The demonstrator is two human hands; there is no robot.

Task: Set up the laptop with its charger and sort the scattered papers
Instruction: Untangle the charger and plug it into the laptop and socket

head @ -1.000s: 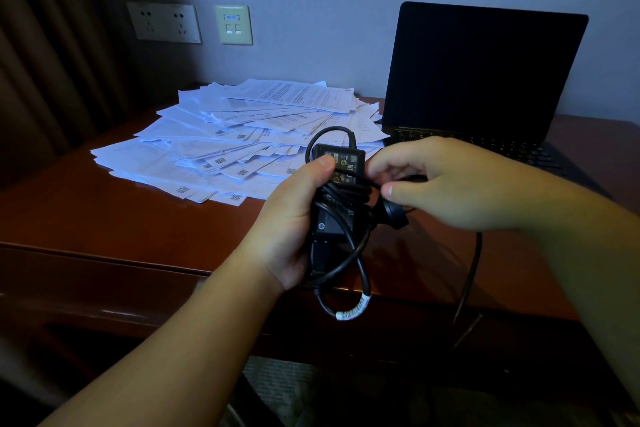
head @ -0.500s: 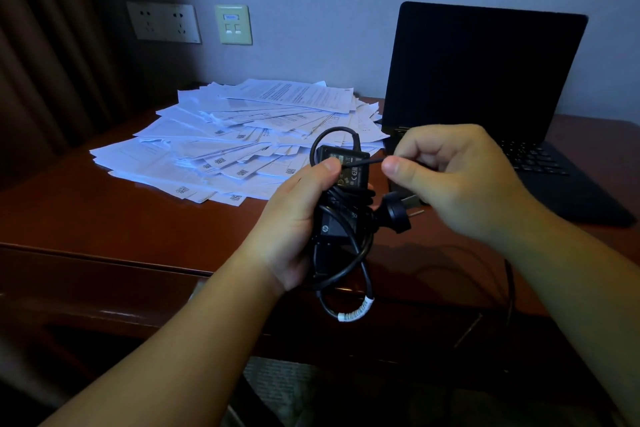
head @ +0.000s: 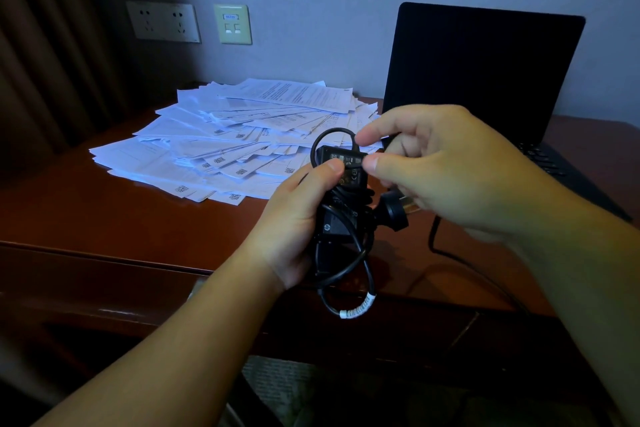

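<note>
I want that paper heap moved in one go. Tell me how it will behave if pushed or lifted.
The papers are loose, fanned sheets, so a push would probably slide the top ones apart. Lifted, they would likely flop and spill. The glossy desk probably gives little grip.

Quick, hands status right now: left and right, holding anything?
Left hand: grips the black rectangular charger brick with its cable wound round it.
Right hand: thumb and forefinger pinch the thin black charger cable at the brick's top.

Two bare forearms, no sleeves, watch or rings in view, left grip [head: 294,215] and right grip [head: 446,166] ungloved
</note>
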